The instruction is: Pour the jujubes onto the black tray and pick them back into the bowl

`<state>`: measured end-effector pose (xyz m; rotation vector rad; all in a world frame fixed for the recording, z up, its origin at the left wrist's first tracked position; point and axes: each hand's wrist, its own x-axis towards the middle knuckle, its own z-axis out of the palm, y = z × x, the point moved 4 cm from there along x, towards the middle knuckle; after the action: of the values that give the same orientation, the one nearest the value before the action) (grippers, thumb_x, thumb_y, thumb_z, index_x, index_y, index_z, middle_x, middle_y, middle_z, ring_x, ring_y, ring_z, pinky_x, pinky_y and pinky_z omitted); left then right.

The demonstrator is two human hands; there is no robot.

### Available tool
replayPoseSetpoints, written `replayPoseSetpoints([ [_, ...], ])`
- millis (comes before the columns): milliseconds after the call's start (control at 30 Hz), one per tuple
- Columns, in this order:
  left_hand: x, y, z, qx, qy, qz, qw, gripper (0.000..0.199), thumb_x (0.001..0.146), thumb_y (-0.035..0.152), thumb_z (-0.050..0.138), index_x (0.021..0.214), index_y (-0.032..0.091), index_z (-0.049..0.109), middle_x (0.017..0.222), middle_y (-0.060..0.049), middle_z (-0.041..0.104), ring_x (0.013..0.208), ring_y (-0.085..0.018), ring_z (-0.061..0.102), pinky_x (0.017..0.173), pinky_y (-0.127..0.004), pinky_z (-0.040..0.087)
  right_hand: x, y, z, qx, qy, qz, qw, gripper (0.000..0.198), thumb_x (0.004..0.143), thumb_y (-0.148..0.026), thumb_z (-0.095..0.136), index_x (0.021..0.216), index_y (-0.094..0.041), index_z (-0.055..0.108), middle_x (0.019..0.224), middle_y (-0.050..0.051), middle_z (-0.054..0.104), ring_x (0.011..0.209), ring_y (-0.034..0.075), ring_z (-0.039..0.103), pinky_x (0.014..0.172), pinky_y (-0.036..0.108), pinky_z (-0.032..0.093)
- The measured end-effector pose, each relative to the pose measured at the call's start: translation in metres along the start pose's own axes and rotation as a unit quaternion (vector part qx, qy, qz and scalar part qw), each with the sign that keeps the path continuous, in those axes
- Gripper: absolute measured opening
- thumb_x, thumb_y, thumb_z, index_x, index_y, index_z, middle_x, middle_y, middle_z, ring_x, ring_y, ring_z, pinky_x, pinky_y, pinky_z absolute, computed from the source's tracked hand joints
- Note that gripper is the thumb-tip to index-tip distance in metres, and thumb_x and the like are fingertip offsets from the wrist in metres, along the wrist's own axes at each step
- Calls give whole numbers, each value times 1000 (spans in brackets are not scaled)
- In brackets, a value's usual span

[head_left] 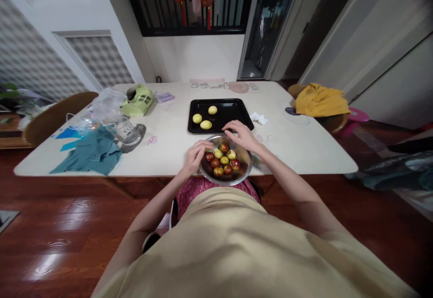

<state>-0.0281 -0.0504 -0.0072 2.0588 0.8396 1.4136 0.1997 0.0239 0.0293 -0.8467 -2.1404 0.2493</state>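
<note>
A shiny metal bowl (248, 167) sits at the table's near edge, close to my body. Several round, egg-sized fruits lie in it, some plain yellow, others mottled red-brown (235, 164); their kind is not clear. My left hand (195, 155) is at the bowl's left rim, fingers loosely stretched over it; a pale greenish patch beneath the fingertips is too small to make out. Above the far right rim, my right hand (241, 135) has its fingers extended, with nothing seen in them. Just beyond the bowl, a black baking tray (230, 110) bears three yellow fruits (206, 125).
On the white table (169, 153), a teal cloth (91, 153), a clear plastic container (126, 131) and a green bag (138, 100) are at left. Crumpled white tissue (259, 118) is right of the tray. A yellow cloth (321, 100) drapes over a chair at right.
</note>
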Motion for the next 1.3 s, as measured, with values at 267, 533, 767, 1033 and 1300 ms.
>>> replayPoseSetpoints([
  [267,-1,-3,3,5,-7,15,1000,63,113,58,32,93,18,77,103,-14,78,105,-26,73,100,-47,57,78,41,66,-34,-149,-21,988,26,102,-31,63,124,-22,73,129,11,72,124,30,66,109,46,54],
  [533,-1,0,2,-16,-9,36,999,57,114,53,36,93,18,76,98,-11,79,102,-25,72,98,-45,56,95,61,94,-28,-205,2,978,41,94,-25,75,133,-15,68,132,15,72,119,29,68,106,43,53],
  [767,0,-2,2,-36,-4,55,998,54,114,50,39,93,18,77,96,-11,79,98,-26,73,96,-45,55,84,50,62,26,-89,3,996,45,81,-19,71,126,-17,69,126,11,74,106,28,69,97,41,56],
  [1033,0,0,2,-43,-1,65,997,53,115,47,39,93,18,78,95,-11,79,99,-26,72,95,-45,55,15,-15,-3,53,-103,-24,993,43,87,-26,71,130,-23,71,120,9,71,103,27,68,86,37,58],
  [1300,0,-2,0,-28,-6,56,998,56,114,50,38,92,18,78,97,-12,79,100,-26,73,94,-46,56,-33,-47,-11,41,-154,-14,987,47,89,-19,65,136,-26,70,131,10,67,121,30,67,105,46,57],
])
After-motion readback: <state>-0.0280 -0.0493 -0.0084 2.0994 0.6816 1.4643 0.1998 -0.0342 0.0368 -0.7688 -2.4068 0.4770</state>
